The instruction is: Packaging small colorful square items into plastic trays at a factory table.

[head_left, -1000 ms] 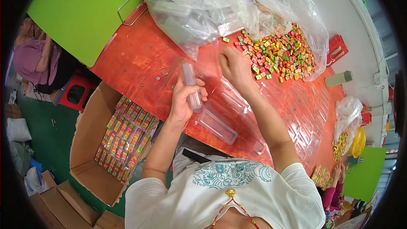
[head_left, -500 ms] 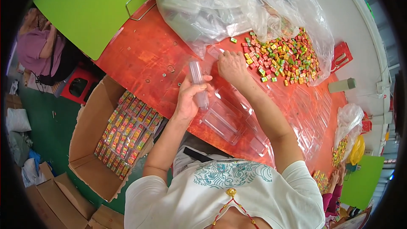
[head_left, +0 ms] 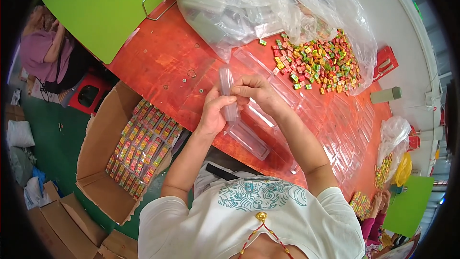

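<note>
My left hand [head_left: 215,110] grips a long clear plastic case [head_left: 227,86], held upright over the red table [head_left: 163,62]. My right hand [head_left: 251,88] meets it from the right, fingertips pinched at the case's side; what they hold is too small to tell. Below the hands lie more clear plastic cases [head_left: 249,139] on the table. A heap of small colourful candy blocks [head_left: 318,62] lies beyond, partly under a big clear plastic bag [head_left: 249,5].
An open cardboard box [head_left: 98,148] with rows of filled candy cases [head_left: 143,148] stands at my left. Several clear trays [head_left: 350,134] lie at right. A green board [head_left: 105,5] is at the far left, a person in purple [head_left: 48,52] beside it.
My right hand came back from the candy heap to the case in my left hand. The left hand lifted the case slightly higher.
</note>
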Tool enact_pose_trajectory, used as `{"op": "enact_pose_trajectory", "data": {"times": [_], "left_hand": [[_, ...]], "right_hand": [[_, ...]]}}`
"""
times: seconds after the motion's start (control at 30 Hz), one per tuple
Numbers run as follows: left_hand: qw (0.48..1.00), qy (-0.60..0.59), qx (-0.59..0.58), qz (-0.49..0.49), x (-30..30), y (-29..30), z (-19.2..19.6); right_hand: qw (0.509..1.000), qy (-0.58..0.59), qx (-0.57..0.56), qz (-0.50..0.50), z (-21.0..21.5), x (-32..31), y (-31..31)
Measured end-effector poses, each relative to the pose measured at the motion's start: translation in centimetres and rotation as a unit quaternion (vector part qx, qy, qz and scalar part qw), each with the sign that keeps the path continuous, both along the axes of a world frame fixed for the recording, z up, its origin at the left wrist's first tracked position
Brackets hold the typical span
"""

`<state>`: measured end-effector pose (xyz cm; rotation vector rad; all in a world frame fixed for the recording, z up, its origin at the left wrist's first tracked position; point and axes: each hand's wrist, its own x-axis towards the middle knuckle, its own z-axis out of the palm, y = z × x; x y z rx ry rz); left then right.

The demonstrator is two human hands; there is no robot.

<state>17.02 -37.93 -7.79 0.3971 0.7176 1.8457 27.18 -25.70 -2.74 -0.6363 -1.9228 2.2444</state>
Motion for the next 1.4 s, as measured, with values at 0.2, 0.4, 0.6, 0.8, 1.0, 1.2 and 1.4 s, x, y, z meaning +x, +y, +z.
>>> {"op": "enact_pose_trajectory", "data": {"times": [0.2,0.4,0.6,0.8,1.0,1.2,1.4], "left_hand": [[0.999,-0.041,-0.004,0.023,-0.9,-1.0,-1.4],[0.994,-0.019,-0.038,0.096,-0.2,-1.6,-1.8],[0.988,-0.024,-0.046,0.145,-0.2,-2.5,-1.1],[0.994,-0.019,-0.032,0.106,0.2,-2.4,-1.2],[0.996,-0.01,-0.008,0.083,0.8,-2.0,-1.0],[0.998,-0.017,0.007,0.055,1.1,-2.4,-0.3],[0.998,-0.043,0.037,0.008,0.6,-3.0,-1.2]], "right_hand": [[0.864,-0.039,0.471,-0.173,-0.3,-0.9,2.1],[0.712,-0.028,0.689,-0.131,-1.4,-3.5,0.9],[0.65,-0.027,0.749,-0.125,-1.5,-4.0,0.8],[0.665,-0.102,0.738,-0.058,-2.5,-3.0,0.1],[0.969,-0.031,0.244,0.014,-0.3,-1.5,-2.2],[0.994,0.01,0.106,0.005,-1.0,-0.8,-2.2],[0.998,-0.034,0.048,0.009,-0.1,-0.7,-2.7]]}}
